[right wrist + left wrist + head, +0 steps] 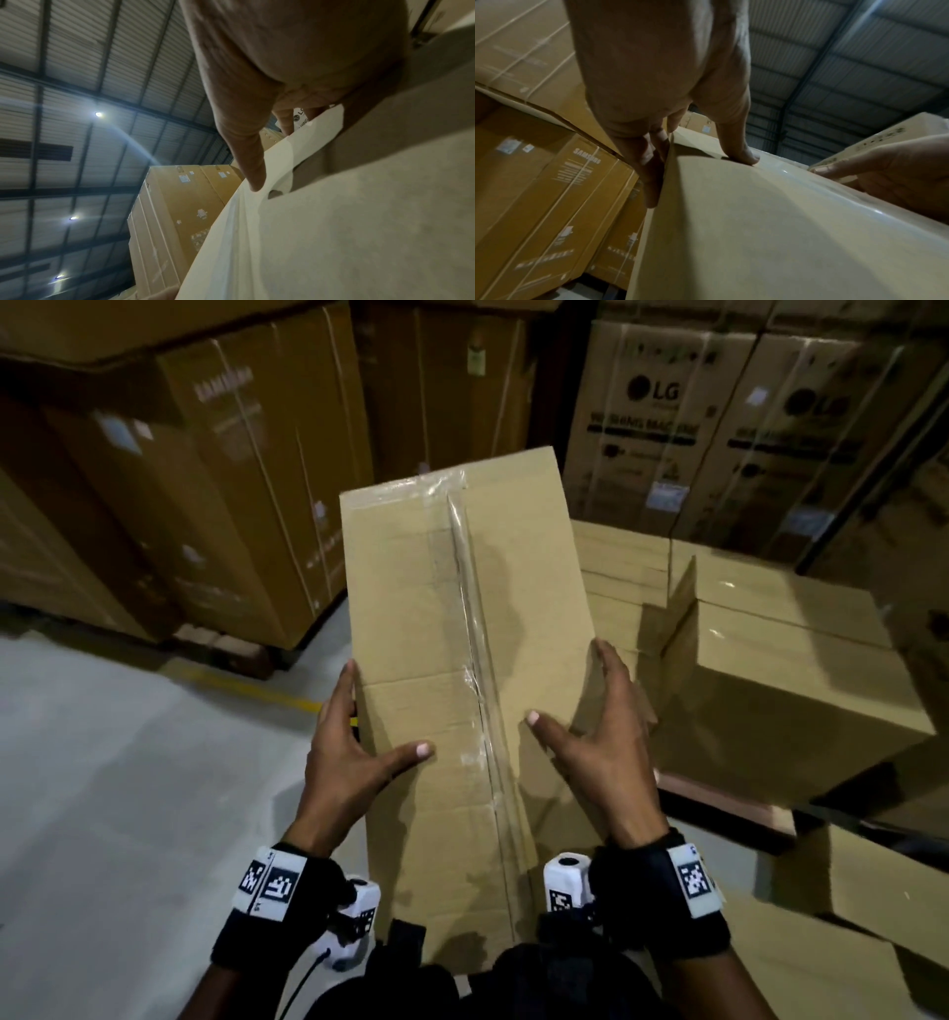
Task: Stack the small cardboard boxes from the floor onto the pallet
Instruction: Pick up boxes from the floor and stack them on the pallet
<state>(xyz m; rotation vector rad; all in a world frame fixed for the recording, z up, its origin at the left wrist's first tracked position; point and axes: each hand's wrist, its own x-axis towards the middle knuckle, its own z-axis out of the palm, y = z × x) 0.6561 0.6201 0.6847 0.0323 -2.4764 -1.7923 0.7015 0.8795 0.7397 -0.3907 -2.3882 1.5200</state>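
Note:
I hold a long, tape-sealed cardboard box (462,608) up in front of me, its far end tilted away. My left hand (349,752) presses its left side with straight fingers, thumb lying on top. My right hand (601,742) does the same on the right side. In the left wrist view my left hand (654,81) has its fingers down the side of the box (757,233), and the right hand (898,172) shows across the top. The right wrist view shows my right hand (282,60) against the box (359,223). To the right, stacked small boxes (780,670) sit on the pallet (719,801).
Tall Samsung cartons (231,480) line the left and back. LG cartons (667,428) stand behind the pallet. More small boxes (847,880) lie low at my right. Grey concrete floor (128,788) with a yellow line (246,688) spreads to the left.

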